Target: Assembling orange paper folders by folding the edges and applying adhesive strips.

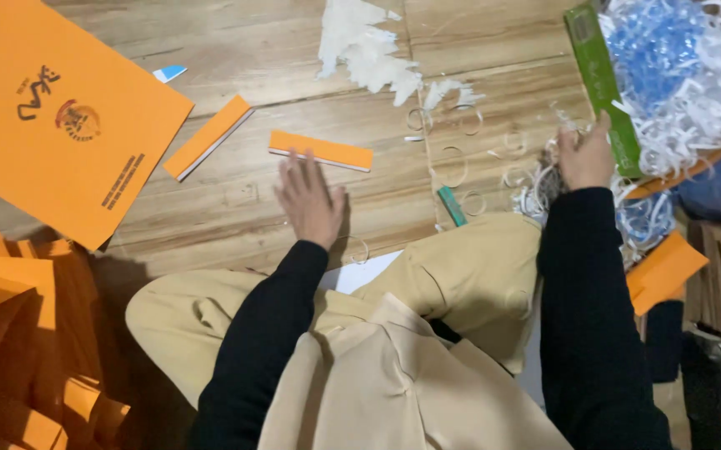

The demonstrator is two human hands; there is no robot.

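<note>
Floor (pixel 235 208): wooden boards, visible grain, dull worn finish. Large orange folder (pixel 52 117): matt card or stiff paper, smooth. Two small orange strips (pixel 320 151) (pixel 209 137): same matt card, white edge showing. Left hand (pixel 309 202) rests flat on the wood just below one strip. White scraps (pixel 369 46): thin, torn, papery or filmy; cannot tell which. Clear rings (pixel 450 167): thin translucent plastic. Right hand (pixel 587 154) touches shredded white and blue strips (pixel 677 75), glossy, plastic-looking. Green box (pixel 602 83): smooth card. Trousers (pixel 452 275): beige woven cloth, matt. Sleeves (pixel 585 308): black soft cloth.
</note>
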